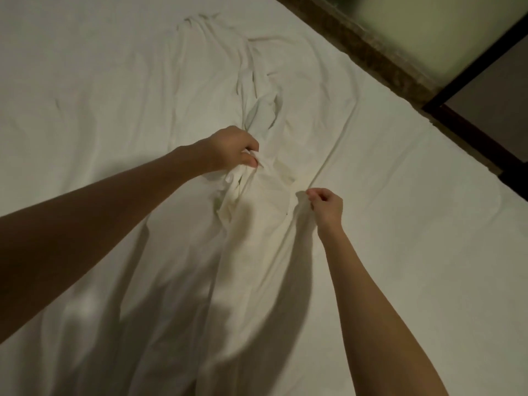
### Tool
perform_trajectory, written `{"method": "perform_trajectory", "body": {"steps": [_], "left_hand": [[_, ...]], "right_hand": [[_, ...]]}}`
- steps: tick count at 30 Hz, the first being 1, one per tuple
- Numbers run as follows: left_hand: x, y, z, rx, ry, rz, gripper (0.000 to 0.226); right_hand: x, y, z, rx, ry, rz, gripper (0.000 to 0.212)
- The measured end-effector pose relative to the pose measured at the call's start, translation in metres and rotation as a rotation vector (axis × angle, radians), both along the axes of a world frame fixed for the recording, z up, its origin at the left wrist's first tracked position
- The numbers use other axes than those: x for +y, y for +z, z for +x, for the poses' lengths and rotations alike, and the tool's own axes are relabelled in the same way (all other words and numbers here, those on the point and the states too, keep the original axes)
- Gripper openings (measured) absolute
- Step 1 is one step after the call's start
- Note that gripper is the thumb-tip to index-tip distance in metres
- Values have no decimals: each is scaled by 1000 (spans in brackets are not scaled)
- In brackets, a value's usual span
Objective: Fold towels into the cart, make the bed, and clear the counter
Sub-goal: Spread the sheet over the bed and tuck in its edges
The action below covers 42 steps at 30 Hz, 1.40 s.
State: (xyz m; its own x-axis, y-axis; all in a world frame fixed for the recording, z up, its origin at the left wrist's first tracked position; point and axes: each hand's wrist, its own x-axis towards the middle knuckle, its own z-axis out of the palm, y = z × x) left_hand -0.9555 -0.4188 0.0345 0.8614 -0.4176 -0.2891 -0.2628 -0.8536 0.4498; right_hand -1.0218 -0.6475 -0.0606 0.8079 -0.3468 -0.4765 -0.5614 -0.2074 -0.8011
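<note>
head view: just the one camera, looking down over both arms at the bed
bed (100, 81): covered in white, fills pretty much the whole shot, mostly flat out on the left and right
sheet (257, 224): white one lying on top of the bed, bunched into a long wrinkly ridge running up the middle from near the bottom edge to the far end, loose folds piled where the hands are
containers: can't see any from here, so nothing to report on what's in them
around it: dark brown frame or trim (371, 44) along the bed's far right edge, pale blurry wall panel (428, 32) behind it in the top right corner
in the way: arm shadows fall over the near part of the sheet, so the folds there are hard to read
left hand (233, 148): arm stretched out from the left, fingers curled tight around a gathered clump of sheet at the top of the ridge
right hand (325, 207): arm coming up from bottom right, thumb and fingers pinching a fold of sheet, a bit nearer and off to the right of the left hand, the two apart
</note>
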Motion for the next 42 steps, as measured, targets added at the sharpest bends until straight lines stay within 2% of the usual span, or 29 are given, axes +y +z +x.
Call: {"method": "perform_trajectory", "body": {"steps": [3,5,11,13,15,17,18,20,22,27,32,42], "left_hand": [[-1,8,3,15,1,39,24],[2,11,5,20,-3,68,26],[22,12,5,97,-42,110,27],[25,11,4,111,-50,94,27],[25,9,5,105,-47,69,27],[22,5,6,92,-49,49,26],[21,4,7,84,-50,39,26],[21,4,7,71,-47,26,25],[24,7,7,49,-31,38,24],[20,21,8,4,9,37,25],[-6,35,3,-20,-55,-13,24],[1,66,1,-10,-40,-24,16]], "right_hand": [[-31,7,-24,33,-133,-76,9],[-38,4,-38,73,-143,-50,10],[27,-10,-27,43,-8,211,42],[41,-11,-12,-1,-117,318,47],[45,-14,8,-10,-206,393,43],[43,-24,27,30,-108,257,19],[43,-26,33,26,-67,186,19],[40,-29,35,-11,-51,74,40],[26,-28,26,-37,-70,9,43],[-4,-17,2,-11,-92,17,41],[33,-11,-36,44,54,65,45],[59,9,-81,187,81,229,44]]}}
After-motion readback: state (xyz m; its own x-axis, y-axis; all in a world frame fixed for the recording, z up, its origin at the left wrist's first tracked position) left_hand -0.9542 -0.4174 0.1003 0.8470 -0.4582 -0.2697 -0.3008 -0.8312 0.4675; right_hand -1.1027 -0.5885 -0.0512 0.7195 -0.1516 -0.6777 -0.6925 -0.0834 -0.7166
